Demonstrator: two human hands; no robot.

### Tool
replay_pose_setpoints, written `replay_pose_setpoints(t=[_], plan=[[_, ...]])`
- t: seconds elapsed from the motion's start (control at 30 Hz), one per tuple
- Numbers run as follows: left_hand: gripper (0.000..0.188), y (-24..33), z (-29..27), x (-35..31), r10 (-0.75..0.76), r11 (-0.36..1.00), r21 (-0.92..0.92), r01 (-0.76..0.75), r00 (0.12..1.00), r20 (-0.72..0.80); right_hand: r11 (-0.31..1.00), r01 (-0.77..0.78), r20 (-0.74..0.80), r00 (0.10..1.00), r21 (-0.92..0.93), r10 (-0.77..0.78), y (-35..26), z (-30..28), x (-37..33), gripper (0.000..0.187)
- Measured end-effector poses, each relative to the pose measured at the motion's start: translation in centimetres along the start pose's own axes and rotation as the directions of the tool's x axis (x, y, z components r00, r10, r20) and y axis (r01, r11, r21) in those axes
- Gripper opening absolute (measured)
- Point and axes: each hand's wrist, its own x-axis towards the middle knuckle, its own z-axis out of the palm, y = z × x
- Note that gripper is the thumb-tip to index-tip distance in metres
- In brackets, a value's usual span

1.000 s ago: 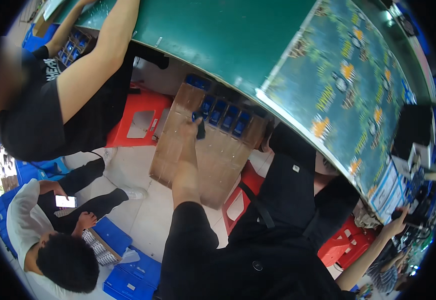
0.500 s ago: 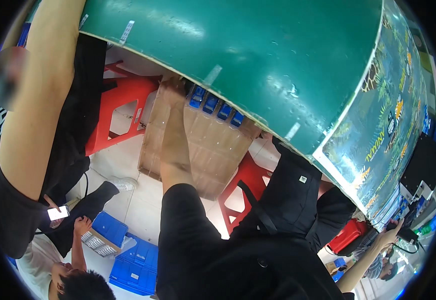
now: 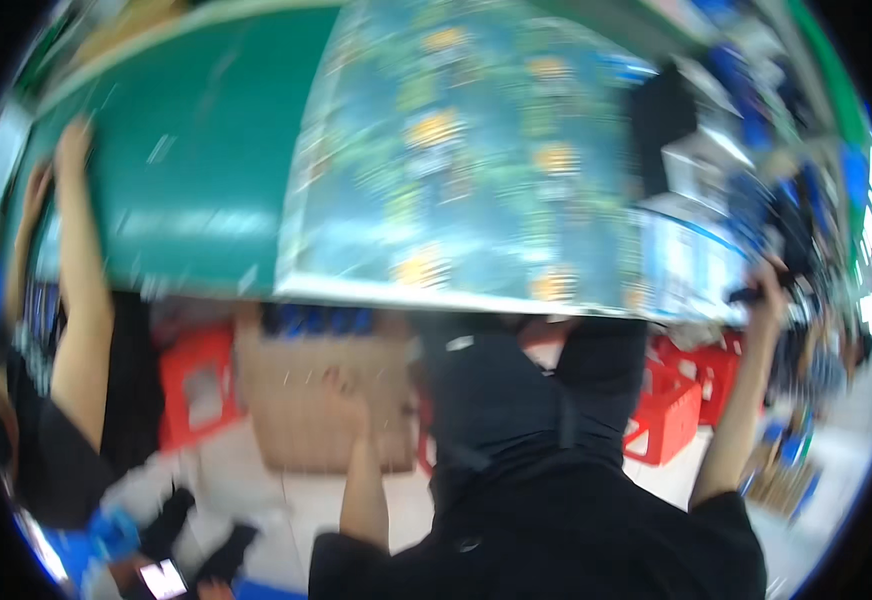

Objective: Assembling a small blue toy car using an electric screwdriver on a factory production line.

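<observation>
My left hand is over the brown carton, just below its middle. Blur smears its fingers, so their pose is unclear. A row of small blue items lies along the carton's far edge, partly under the table edge. On the far right, my right hand is closed around a dark hand-held object beside the table's right end. Motion blur hides what kind of object it is.
A green table with an animal-print sheet spans the view. Another person's arm rests on its left part. Red stools stand under the table. At the lower left, a person holds a lit phone.
The view has swung right and levelled, showing more of the printed sheet. My left hand has drawn back from the carton's far left corner to over its middle.
</observation>
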Motion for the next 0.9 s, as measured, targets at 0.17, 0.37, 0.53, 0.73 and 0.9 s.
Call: replay_pose_setpoints(t=[0.17,0.37,0.53,0.73,0.9], plan=[[0.03,22.6,4.2,-6.4,0.514,0.847,0.211,-0.488,0.854,-0.085,0.974,0.063,0.299,0.946,0.216,-0.127,-1.9,3.2,-0.6,0.039],[0.016,44.0,20.9,-19.2,0.824,0.501,-0.37,-0.782,0.302,0.479,0.851,-0.002,0.294,0.939,0.525,-0.179,-3.3,-4.3,-1.5,0.023],[0.05,50.1,40.8,-25.8,0.689,0.704,-0.514,-0.49,0.298,0.66,0.735,0.079,0.164,0.954,0.673,-0.253,-3.2,-8.0,-3.9,0.026],[0.082,51.8,54.9,-22.6,0.536,0.75,0.018,-0.661,0.625,0.568,0.806,0.069,0.203,0.952,0.587,-0.229,-3.5,-10.5,-4.7,0.032],[0.092,51.1,55.2,-23.1,0.523,0.67,0.222,-0.708,0.663,0.536,0.774,0.074,0.173,0.957,0.629,-0.232,-3.2,-11.3,-4.5,0.037]])
